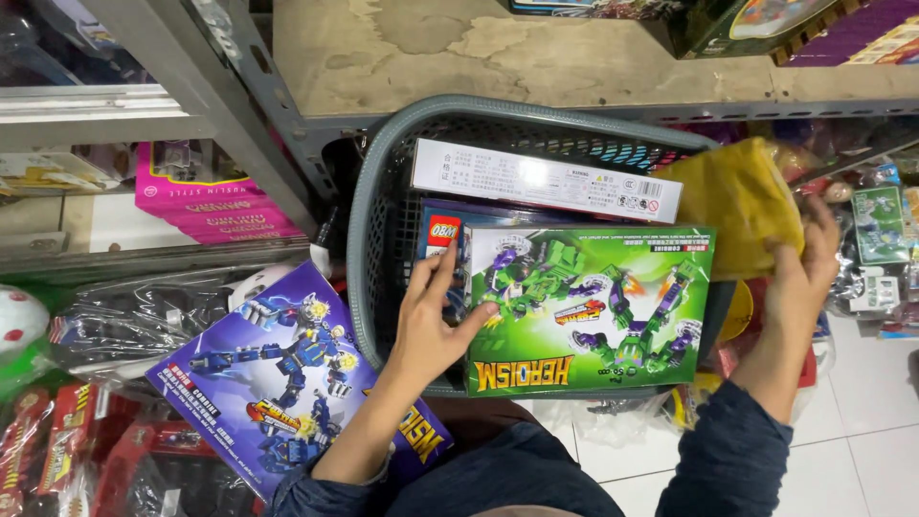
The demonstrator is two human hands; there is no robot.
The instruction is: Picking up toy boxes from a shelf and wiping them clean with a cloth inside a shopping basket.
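Observation:
A grey plastic basket (369, 206) sits in front of me, filled with toy boxes. On top lies a green box (613, 258) with a robot picture; a white box (536, 179) stands on edge behind it, and a blue box (445, 230) lies beneath. My left hand (431, 321) rests on the left edge of the green box, fingers spread across it and the blue box. My right hand (799, 263) grips a yellow cloth (737, 196) at the basket's right rim.
A purple-blue robot toy box (287, 373) leans at lower left among bagged toys. Pink boxes (206, 206) sit on a low shelf. A worn metal shelf (536, 57) spans above the basket. White tiled floor (862, 421) shows at lower right.

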